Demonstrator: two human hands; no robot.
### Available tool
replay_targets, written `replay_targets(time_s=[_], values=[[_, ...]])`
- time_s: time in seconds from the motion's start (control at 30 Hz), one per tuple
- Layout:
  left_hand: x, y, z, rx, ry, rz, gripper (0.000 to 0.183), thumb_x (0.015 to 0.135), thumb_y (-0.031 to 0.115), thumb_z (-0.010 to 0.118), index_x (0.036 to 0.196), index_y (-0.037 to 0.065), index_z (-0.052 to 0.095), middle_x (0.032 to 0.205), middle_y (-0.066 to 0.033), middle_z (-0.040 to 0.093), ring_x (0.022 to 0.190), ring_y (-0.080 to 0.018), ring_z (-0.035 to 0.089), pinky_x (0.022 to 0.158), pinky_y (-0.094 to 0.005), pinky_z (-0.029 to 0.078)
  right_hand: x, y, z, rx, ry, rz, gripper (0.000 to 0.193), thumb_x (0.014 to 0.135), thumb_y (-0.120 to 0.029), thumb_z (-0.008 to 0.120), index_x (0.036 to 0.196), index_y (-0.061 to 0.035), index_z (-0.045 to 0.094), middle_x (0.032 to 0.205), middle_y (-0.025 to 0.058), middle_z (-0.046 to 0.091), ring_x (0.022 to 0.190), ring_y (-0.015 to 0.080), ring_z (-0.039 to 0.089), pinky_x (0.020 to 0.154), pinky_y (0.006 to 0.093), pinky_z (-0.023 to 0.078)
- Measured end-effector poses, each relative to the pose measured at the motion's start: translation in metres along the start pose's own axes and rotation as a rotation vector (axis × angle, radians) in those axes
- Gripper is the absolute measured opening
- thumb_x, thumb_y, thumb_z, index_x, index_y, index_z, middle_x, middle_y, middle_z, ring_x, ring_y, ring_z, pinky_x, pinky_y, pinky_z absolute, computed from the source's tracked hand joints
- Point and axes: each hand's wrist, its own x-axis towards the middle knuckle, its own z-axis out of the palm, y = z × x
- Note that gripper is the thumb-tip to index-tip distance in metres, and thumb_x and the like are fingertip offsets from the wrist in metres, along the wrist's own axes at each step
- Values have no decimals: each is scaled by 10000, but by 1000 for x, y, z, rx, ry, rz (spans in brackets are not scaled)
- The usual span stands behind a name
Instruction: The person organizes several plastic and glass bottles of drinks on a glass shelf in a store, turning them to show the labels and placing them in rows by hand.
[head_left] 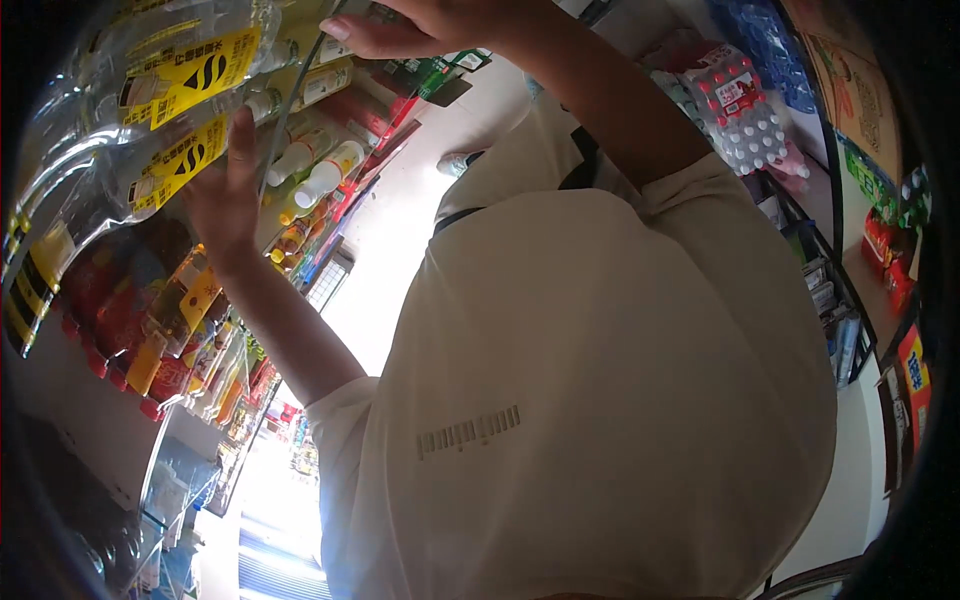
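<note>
At the upper left, large clear plastic bottles with yellow-and-black labels lie tilted close in front of me. My left hand is at the lower bottle, its thumb upright along the label's end and its other fingers mostly hidden behind the plastic; it appears closed round the bottle. Near the top edge, my right hand reaches across with the thumb stretched out to the left, beside a thin, shelf-like edge. The frame cuts off its other fingers, and nothing shows in its grasp.
Shelves on the left carry drink bottles with white caps and red and amber packages. To the right stand a shrink-wrapped pack of bottles, a cardboard box and a black-framed rack. Bright floor lies below.
</note>
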Motion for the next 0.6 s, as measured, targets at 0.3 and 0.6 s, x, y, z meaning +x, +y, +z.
replay_targets(time_s=[0.3,0.6], values=[[2,10,2,154,27,34,927,945,592,692,1579,-6,374,1590,-259,410,1437,-391,427,1207,-485,294,-3,8,0,-66,-16,-60,421,957,-491,532,1127,-153,715,1187,58,681,1170,234,573,1141,487,317],[-2,7,5,35,85,-12,893,846,631,777,1425,-16,568,1411,-221,613,1307,-351,572,1120,-442,392,16,-7,-24,-143,-258,-13,374,921,-416,568,1141,-147,706,1220,57,662,1181,246,569,1153,517,298]])
